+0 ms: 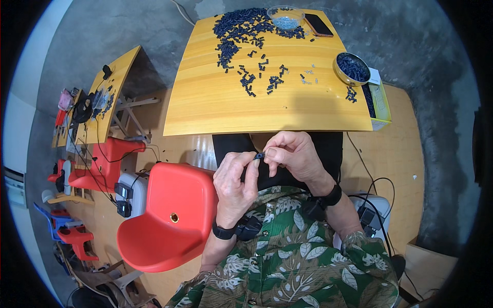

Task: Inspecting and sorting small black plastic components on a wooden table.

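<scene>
Just in front of the table's near edge, my left hand (236, 178) pinches a small dark blue-black plastic part (259, 155) between thumb and fingertips. From the other side my right hand (297, 156) meets it, thumb and forefinger pressed together at the part's right end. Whatever those right fingertips grip is too small to make out. On the yellow wooden table (205, 110) beyond lie many similar dark parts, heaped in a pile (241, 25) at the far left and in loose clusters (275, 83) nearer me. Tiny clear pieces (308, 81) lie to their right.
A metal bowl (352, 69) full of dark parts stands near the right edge, beside a yellow box (380, 102). At the back are a clear dish (285, 21) of small pale pieces and a phone (319, 24). A red chair (169, 215) stands to my left.
</scene>
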`<control>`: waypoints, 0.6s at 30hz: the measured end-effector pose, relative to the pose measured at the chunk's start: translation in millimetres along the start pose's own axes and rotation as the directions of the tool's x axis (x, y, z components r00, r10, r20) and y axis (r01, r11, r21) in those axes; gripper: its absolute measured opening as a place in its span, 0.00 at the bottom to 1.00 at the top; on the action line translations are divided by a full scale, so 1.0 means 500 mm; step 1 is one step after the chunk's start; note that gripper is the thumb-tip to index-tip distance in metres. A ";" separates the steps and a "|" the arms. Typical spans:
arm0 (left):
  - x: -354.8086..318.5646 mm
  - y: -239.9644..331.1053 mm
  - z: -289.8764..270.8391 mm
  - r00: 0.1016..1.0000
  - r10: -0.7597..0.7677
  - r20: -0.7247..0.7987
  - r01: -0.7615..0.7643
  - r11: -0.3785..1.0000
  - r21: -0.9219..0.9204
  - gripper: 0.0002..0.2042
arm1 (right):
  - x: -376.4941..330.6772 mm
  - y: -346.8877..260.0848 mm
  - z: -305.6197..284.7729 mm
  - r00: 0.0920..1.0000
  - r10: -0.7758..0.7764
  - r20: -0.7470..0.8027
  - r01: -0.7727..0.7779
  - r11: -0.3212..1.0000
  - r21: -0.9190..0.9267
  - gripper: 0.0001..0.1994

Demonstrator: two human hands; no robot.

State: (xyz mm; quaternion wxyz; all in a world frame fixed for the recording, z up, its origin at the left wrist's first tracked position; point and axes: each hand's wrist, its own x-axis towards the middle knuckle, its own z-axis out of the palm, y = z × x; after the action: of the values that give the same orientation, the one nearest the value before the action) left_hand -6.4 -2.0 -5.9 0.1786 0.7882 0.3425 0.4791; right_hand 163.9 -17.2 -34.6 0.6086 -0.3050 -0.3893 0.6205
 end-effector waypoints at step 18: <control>-0.008 -0.016 0.014 0.995 -0.089 -0.042 0.087 0.995 -0.047 0.05 | 0.020 0.049 -0.015 0.970 0.147 0.191 -0.209 0.908 0.363 0.10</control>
State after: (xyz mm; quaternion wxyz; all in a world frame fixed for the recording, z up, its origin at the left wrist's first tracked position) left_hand -4.3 0.9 -16.7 0.2095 0.7576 0.3697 0.4955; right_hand 157.2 -5.2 -58.4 0.5636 -0.1650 -0.2794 0.7597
